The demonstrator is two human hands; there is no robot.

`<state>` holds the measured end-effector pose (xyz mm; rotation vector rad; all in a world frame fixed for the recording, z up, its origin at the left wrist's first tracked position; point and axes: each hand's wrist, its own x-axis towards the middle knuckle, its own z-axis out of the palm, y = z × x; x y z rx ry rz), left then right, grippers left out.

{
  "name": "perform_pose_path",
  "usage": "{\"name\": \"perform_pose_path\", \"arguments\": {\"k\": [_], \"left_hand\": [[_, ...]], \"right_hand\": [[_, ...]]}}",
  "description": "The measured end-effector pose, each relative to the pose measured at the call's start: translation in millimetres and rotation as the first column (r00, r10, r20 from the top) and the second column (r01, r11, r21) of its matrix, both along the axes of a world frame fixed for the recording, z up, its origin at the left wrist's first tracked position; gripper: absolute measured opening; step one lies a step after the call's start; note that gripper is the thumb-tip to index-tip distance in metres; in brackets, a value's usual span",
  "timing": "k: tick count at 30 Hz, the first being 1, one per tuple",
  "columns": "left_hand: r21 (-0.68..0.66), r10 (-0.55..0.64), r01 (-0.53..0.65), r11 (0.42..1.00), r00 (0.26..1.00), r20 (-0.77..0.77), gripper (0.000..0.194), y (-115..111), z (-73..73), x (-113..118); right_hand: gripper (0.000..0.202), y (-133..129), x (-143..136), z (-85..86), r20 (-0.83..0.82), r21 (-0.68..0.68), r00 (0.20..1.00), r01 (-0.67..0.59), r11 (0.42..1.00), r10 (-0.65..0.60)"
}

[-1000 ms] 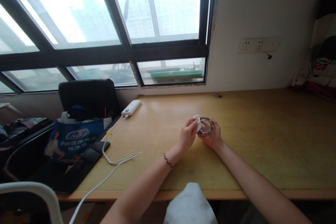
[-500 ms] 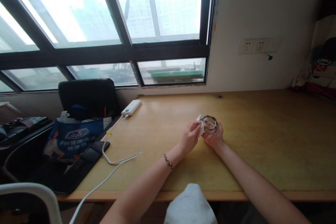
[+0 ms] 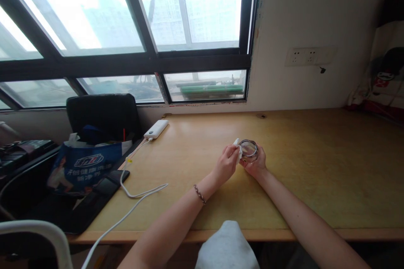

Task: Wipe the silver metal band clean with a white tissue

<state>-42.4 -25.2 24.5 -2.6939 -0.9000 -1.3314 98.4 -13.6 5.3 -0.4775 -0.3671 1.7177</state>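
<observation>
Above the middle of the table, my right hand point(image 3: 257, 163) is closed around the right side and underside of a small round glass dish point(image 3: 249, 150). The dish is clear, with a thick, dark-looking wavy rim, and is tilted so its open side faces me. My left hand point(image 3: 226, 162), a braided bracelet on its wrist, pinches a crumpled white tissue point(image 3: 239, 153). The tissue lies against the left side of the dish's rim. The fingers of my right hand behind and below the glass are partly hidden.
A white power bank point(image 3: 156, 129) sits at the table's point(image 3: 325, 168) back left, its white cable point(image 3: 143, 195) running along the left edge. Left of the table stands a black chair point(image 3: 102, 111) with a blue bag point(image 3: 88, 162). Wall sockets point(image 3: 311, 56) are at the back right.
The glass dish has turned slightly in my right hand, and both hands sit a little further left in view. The tissue stays at the rim. The whole view has shifted slightly.
</observation>
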Motion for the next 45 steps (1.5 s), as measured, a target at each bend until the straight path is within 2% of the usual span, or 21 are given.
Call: {"name": "perform_pose_path", "arguments": {"k": [5, 7, 11, 16, 23, 30, 33, 36, 41, 45], "left_hand": [[0.064, -0.058, 0.066, 0.996, 0.992, -0.113, 0.031, -8, 1.8, 6], [0.051, -0.015, 0.021, 0.998, 0.993, -0.121, 0.029, -8, 4.6, 6], [-0.023, 0.07, -0.072, 0.997, 0.994, -0.084, 0.028, -1, 10.1, 1], [-0.112, 0.049, -0.049, 0.993, 0.999, 0.001, 0.026, 5, 9.8, -5], [-0.083, -0.076, 0.085, 0.993, 0.992, 0.102, 0.026, 0, 5.1, 1], [-0.013, -0.198, 0.198, 0.98, 0.977, -0.079, 0.03, -9, 9.9, 4], [0.017, -0.165, 0.169, 0.985, 0.977, -0.135, 0.029, -13, 13.0, 7], [0.036, -0.081, 0.088, 0.995, 0.984, -0.161, 0.028, -13, 14.6, 7], [0.019, 0.072, -0.07, 0.997, 0.988, -0.137, 0.024, -7, 15.2, 0], [-0.014, 0.054, -0.055, 0.998, 0.996, -0.064, 0.023, -5, 14.9, -2]], "right_hand": [[0.028, 2, -2, 1.8, -0.006, 0.021, 0.988, 0.152, 0.988, -0.152], [0.029, 2, -2, 1.4, 0.004, 0.013, 0.994, 0.106, 0.994, -0.106], [0.04, -1, -2, 0.7, 0.09, 0.002, 0.993, -0.074, 0.997, 0.073], [0.04, 1, -7, -0.9, 0.214, 0.031, 0.967, -0.147, 0.989, 0.137], [0.028, 3, -18, -1.7, 0.19, 0.077, 0.982, -0.026, 0.997, 0.011], [0.026, 3, -9, 2.7, 0.101, 0.059, 0.992, 0.064, 0.996, -0.069], [0.03, 4, -4, 1.7, 0.035, 0.057, 0.997, 0.071, 0.996, -0.073], [0.029, 4, -1, 1.8, 0.005, 0.055, 0.993, 0.118, 0.991, -0.119], [0.04, 0, 0, 5.1, 0.085, 0.017, 0.995, -0.06, 0.998, 0.058], [0.04, -1, -3, 6.1, 0.143, 0.002, 0.986, -0.082, 0.997, 0.081]]}}
